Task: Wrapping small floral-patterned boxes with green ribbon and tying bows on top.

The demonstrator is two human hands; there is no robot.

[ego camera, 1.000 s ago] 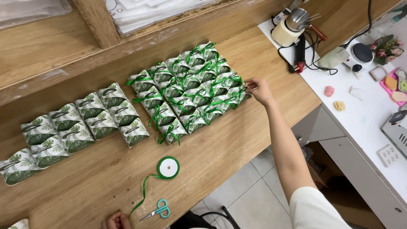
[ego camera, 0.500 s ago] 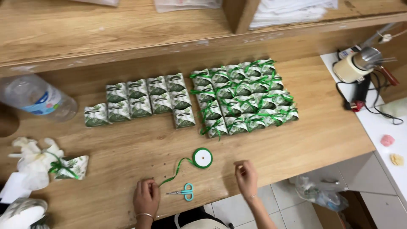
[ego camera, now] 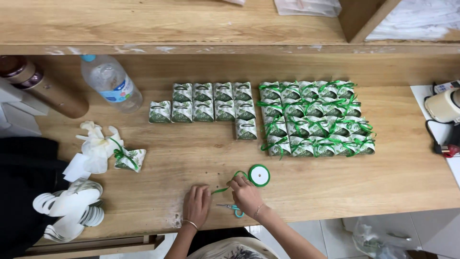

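Ribbon [ego camera: 229, 183], green, ran from a small spool [ego camera: 259, 175] lying flat on the wooden bench [ego camera: 335, 187] near its front edge; the right hand [ego camera: 245, 194] was closed on the ribbon just beside the spool; the left hand [ego camera: 197, 205] lay close alongside with fingers curled at the ribbon's free end, though whether it gripped the ribbon could not be told; scissors [ego camera: 231, 208] with teal handles lay on the bench between the two hands, partly under the right hand; small green-patterned boxes [ego camera: 211, 103] without bows stood in rows further back; ribbon-tied boxes [ego camera: 316, 120] formed a larger block just to their right; a single tied box [ego camera: 128, 159] lay apart at the left, touching white cloth flowers [ego camera: 96, 146]; a clear plastic bottle [ego camera: 110, 82] and a brown flask [ego camera: 43, 86] lay at the far left.
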